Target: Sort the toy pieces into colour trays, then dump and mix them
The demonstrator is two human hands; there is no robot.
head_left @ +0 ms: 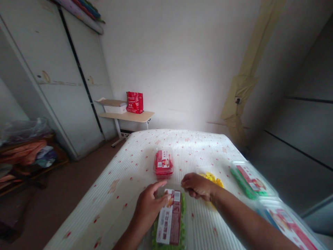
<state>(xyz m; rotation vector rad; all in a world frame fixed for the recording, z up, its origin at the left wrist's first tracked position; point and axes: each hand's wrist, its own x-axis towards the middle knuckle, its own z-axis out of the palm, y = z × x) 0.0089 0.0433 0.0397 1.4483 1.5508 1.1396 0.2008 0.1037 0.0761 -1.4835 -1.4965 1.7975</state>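
A clear plastic box of light green pieces (170, 222) with a red and white label lies on the white spotted tablecloth (125, 166) right in front of me. My left hand (149, 203) rests on its far left corner, fingers curled round the edge. My right hand (197, 185) is closed at the box's far right corner, above a box of yellow pieces (214, 178) that it partly hides. A box of red pieces (163, 163) sits just beyond my hands.
To the right lie a box of dark green pieces (248, 180) and a blue-filled box (288, 225) at the table's near right edge. A small side table (127, 116) with a red bag (134, 102) stands by the far wall. A wardrobe (52, 76) and clutter are on the left.
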